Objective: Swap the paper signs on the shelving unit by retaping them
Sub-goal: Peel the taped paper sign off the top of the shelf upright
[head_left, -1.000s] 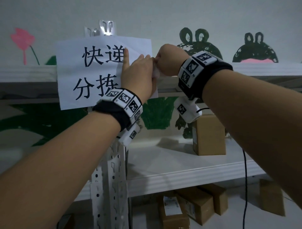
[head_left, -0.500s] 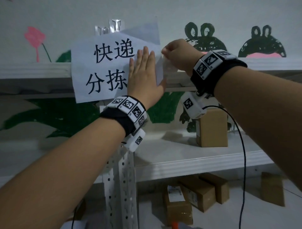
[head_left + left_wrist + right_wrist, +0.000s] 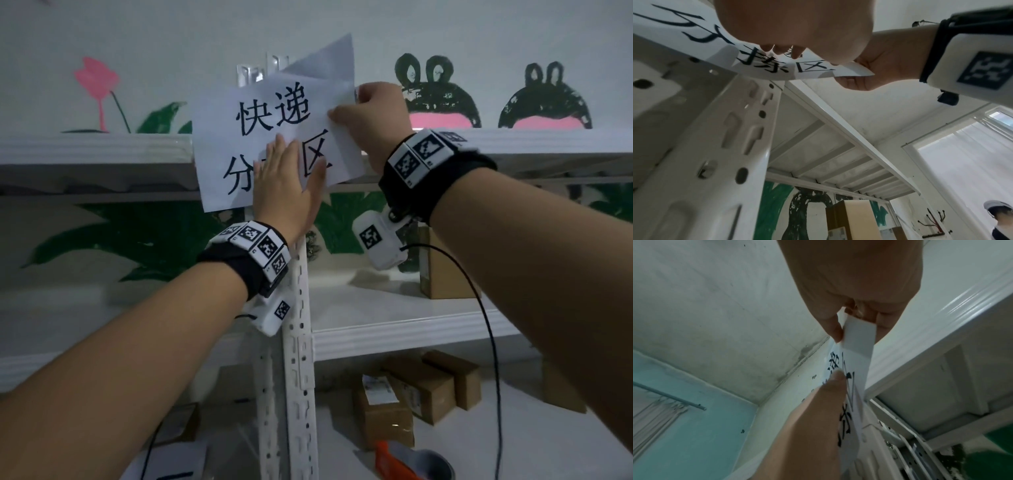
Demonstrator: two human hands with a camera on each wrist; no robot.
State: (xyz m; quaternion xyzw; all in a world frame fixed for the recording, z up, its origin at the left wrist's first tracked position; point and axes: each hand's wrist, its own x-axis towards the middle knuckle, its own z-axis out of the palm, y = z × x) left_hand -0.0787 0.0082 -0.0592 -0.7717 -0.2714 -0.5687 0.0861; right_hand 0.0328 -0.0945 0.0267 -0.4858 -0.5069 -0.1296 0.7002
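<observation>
A white paper sign [image 3: 260,137] with black characters hangs against the top shelf beam [image 3: 96,150] and the white upright post [image 3: 298,342]. My left hand [image 3: 284,185] lies flat on the sign's lower middle, fingers straight, covering one character. My right hand [image 3: 370,113] pinches the sign's right edge between thumb and fingers, and that side stands lifted off the shelf. The right wrist view shows the pinched white edge [image 3: 859,337] and a left fingertip [image 3: 835,378] pressing the sheet. A second sheet's corner [image 3: 329,61] sticks up behind the sign. From the left wrist, the sign [image 3: 797,68] curls below my palm.
A cardboard box [image 3: 442,274] stands on the middle shelf, with several more boxes [image 3: 411,394] below. An orange-handled tape roll [image 3: 411,462] sits at the bottom. A black cable [image 3: 486,342] hangs from my right wrist. Another person [image 3: 1001,216] stands by the window.
My left hand slid down the sign, from pointing to lying flat on it. My right hand shifted up along the right edge, exposing the last character. A sheet corner now shows behind.
</observation>
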